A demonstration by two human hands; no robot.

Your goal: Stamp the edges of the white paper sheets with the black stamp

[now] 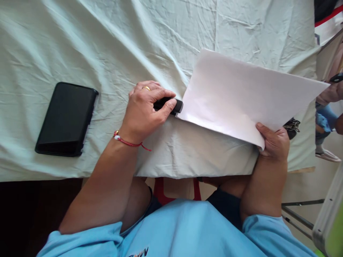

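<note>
My left hand (147, 107) is closed around a black stapler (178, 106), thumb and fingers on its top. The stapler's front end meets the lower left corner of a stack of white paper (230, 92); whether its jaws are pressed together I cannot tell. My right hand (274, 142) grips the paper at its lower right edge, thumb on top and fingers underneath. The near edge of the sheets bends up slightly by that thumb.
A black smartphone (66, 119) lies on the pale tablecloth (112, 32) at the left. Keys (292, 125) sit just beyond my right hand. Another person's foot in a slipper (327, 155) shows past the table's right edge. A red stool (158, 191) is below.
</note>
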